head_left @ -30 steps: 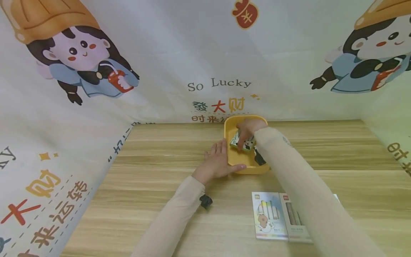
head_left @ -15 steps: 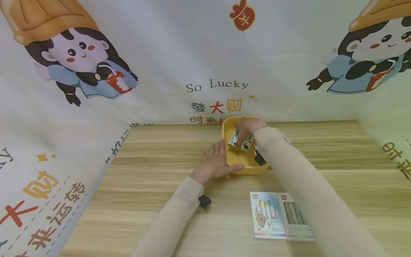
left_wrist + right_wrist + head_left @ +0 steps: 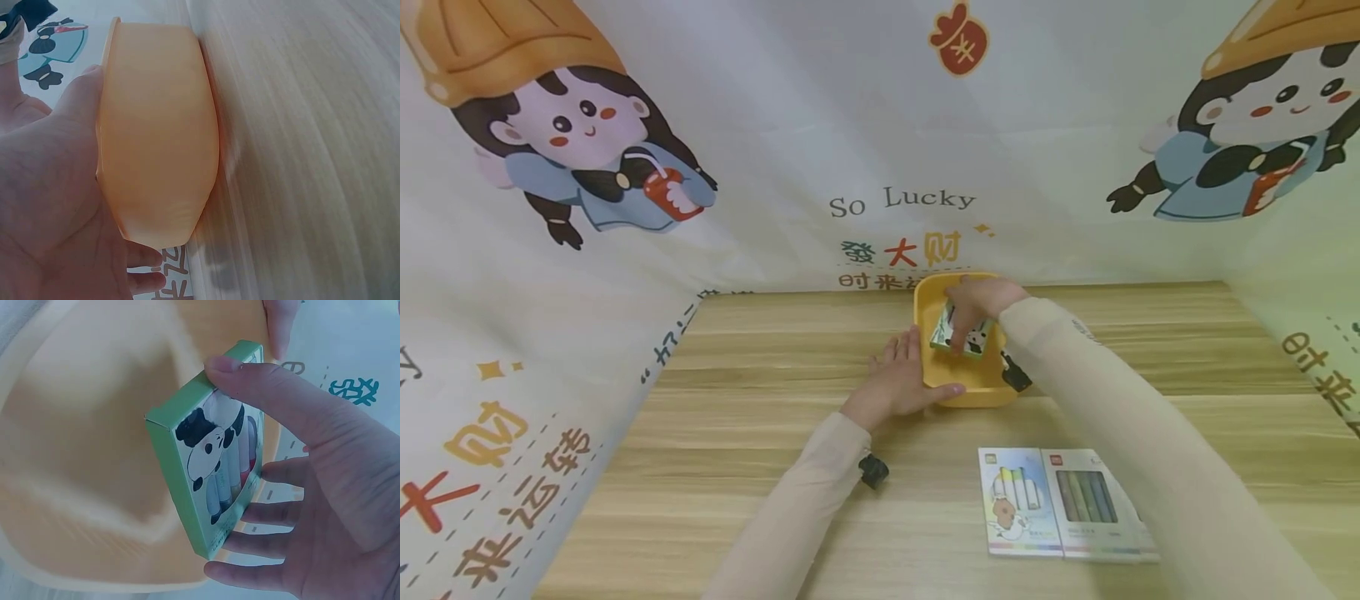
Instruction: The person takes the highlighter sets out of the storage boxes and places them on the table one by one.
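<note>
My left hand (image 3: 891, 385) rests against the near left corner of a yellow plastic bin (image 3: 973, 398), its fingers straight along the left side and its thumb across the front rim. The left wrist view shows the outer wall of the bin (image 3: 159, 131) beside the palm. Inside the bin, my right hand (image 3: 977, 304) holds a green box of markers (image 3: 973, 342) with a panda print. Thumb and fingers grip opposite edges of the marker box (image 3: 215, 450) in the right wrist view. It is tilted, and I cannot tell whether it touches the bin floor.
Nearer on the wooden table (image 3: 737, 433) lie a white marker box (image 3: 1018, 504) and a box with a dark window (image 3: 1086, 498), side by side. My right sleeve (image 3: 1138, 442) partly covers the latter. A printed cloth wall (image 3: 775, 167) stands right behind the bin.
The head view has shifted slightly. My right forearm has moved a little to the right, baring more of the windowed box. Both hands keep their hold and place at the bin.
</note>
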The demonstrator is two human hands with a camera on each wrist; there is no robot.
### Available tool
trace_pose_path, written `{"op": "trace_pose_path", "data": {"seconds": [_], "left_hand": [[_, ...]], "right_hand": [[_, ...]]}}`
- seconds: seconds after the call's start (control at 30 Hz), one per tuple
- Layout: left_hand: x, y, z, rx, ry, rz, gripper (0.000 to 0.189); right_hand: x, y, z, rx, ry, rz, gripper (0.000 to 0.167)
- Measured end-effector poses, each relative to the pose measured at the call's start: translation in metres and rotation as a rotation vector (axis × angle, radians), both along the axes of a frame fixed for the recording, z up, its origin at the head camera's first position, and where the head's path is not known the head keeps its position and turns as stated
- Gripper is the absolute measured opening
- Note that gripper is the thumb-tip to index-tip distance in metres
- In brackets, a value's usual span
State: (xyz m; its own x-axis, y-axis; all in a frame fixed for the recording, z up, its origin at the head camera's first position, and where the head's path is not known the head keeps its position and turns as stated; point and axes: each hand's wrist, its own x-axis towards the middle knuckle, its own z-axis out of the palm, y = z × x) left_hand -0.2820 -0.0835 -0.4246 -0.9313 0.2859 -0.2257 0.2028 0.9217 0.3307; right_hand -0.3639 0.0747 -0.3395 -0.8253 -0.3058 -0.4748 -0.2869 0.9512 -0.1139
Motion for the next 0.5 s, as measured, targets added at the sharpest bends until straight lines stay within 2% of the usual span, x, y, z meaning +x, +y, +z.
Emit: {"op": "trace_pose_path", "data": {"seconds": [0.5], "left_hand": [[0.0002,-0.0001,0.0011,0.010,-0.006,0.005,0.118]], "right_hand": [[0.0093,0.0058,0.0099,0.012,0.024,0.053,0.111]]}}
